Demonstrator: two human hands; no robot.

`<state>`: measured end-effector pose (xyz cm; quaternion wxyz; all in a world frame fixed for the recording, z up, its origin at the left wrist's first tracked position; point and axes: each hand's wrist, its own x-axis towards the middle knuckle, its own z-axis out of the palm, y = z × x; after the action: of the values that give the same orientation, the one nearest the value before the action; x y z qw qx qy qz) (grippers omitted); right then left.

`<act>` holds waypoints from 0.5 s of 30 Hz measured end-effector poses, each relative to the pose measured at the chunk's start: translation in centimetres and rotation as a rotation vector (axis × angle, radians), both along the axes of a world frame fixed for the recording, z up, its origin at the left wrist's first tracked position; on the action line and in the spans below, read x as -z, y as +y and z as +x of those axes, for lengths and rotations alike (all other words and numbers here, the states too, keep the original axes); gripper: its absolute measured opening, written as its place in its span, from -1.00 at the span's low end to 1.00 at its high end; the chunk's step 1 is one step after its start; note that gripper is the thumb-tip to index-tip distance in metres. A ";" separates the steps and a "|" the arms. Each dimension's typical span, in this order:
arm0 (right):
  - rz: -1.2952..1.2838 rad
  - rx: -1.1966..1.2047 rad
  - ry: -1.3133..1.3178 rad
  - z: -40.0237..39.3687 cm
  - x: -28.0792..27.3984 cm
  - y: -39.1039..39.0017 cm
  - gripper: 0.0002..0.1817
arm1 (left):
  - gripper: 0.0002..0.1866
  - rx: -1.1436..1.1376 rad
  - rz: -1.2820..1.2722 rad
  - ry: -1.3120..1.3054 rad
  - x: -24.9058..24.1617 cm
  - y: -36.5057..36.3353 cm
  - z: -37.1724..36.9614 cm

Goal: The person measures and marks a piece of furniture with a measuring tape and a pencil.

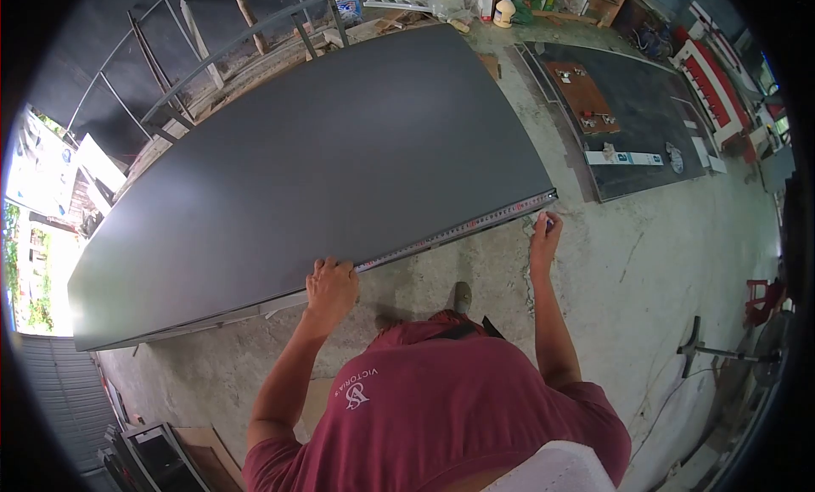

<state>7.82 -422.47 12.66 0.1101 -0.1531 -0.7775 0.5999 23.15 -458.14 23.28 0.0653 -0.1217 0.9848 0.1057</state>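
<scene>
A large dark grey panel lies flat in front of me, its near edge running from lower left to the right corner. Along the right part of that edge stretches a tape measure, with its far end at the panel's corner. My left hand is closed at the near end of the tape, fingers over the panel edge; the tape's case is hidden there. Just below the corner, my right hand is closed around a small dark purple object, too small to name for certain.
Right of the panel, a dark board on the floor carries a brown plate and a white strip. A metal frame leans behind the panel. Framed pieces stand lower left. A dark metal stand is at right.
</scene>
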 end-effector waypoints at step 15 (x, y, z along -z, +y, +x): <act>0.255 0.090 0.077 -3.7 -1.1 0.7 -0.50 | -0.78 0.034 0.016 -0.032 0.0 -0.5 -0.5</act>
<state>4.15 -421.79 13.76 0.1855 -0.1493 -0.8351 0.4959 22.66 -458.63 23.24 0.0839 -0.1061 0.9846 0.1105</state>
